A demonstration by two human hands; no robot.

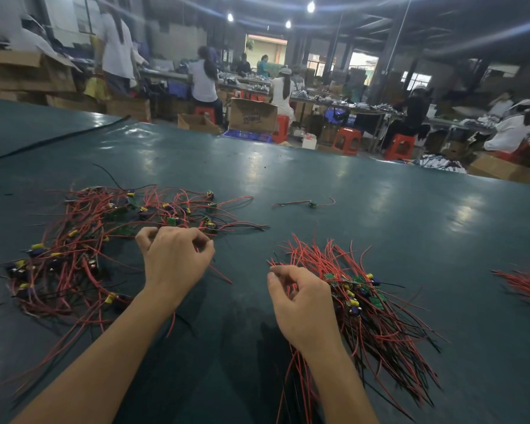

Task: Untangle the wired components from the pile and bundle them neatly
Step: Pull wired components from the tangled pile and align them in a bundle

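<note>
Untangling under way: left hand (pixel 175 258) pinches a wire (pixel 221 275) at the pile (pixel 104 240). Right hand (pixel 300 298) is curled at the bundle (pixel 364 301), grip indeterminate. Next: draw that wire free without snagging.

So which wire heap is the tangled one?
The left heap, beyond the left hand: its wires loop every way, while the bundle by the right hand lies combed straight.
</note>
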